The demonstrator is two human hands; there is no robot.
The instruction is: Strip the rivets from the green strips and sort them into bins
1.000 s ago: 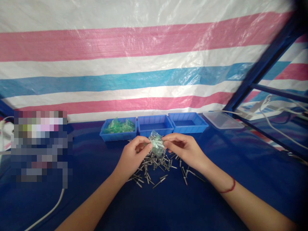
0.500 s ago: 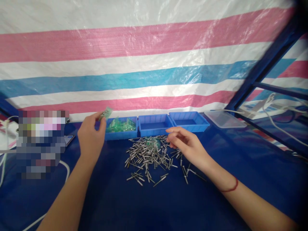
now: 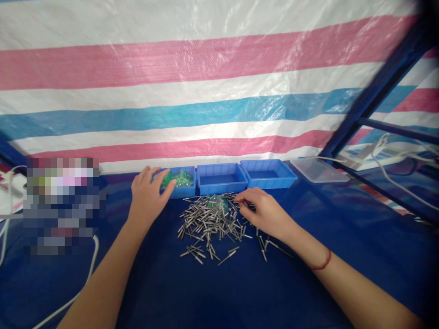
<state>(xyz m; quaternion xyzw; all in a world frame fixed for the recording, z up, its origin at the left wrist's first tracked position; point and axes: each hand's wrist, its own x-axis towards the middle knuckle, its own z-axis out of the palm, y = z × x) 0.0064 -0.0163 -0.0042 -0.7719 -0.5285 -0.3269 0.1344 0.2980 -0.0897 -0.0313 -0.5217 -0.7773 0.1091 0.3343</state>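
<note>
My left hand [image 3: 149, 194] reaches over the left blue bin [image 3: 185, 192], fingers spread and thumb apart, with nothing visible in its grasp. Small green plastic packets [image 3: 181, 177] fill that bin; the hand covers its left part. On the table lies a heap of silvery blind rivets [image 3: 212, 221], with a green plastic packet [image 3: 221, 202] partly buried at its back. My right hand [image 3: 265, 210] is at the heap's right edge, fingers curled and thumb and index tips close together in a pinch. Whatever lies between those tips is too small to make out.
A middle blue bin [image 3: 222, 188] and a right blue bin [image 3: 274, 183] stand in line behind the heap. Farther right lies a clear plastic lid [image 3: 318, 171]. A white cable [image 3: 92, 265] runs along the left, by a blurred-out area. Blue frame bars [image 3: 363, 103] rise at right.
My left hand has moved right over the left bin and let go of the green packet it held. My right hand has lowered slightly toward the rivets, its fingers drawn closer together.
</note>
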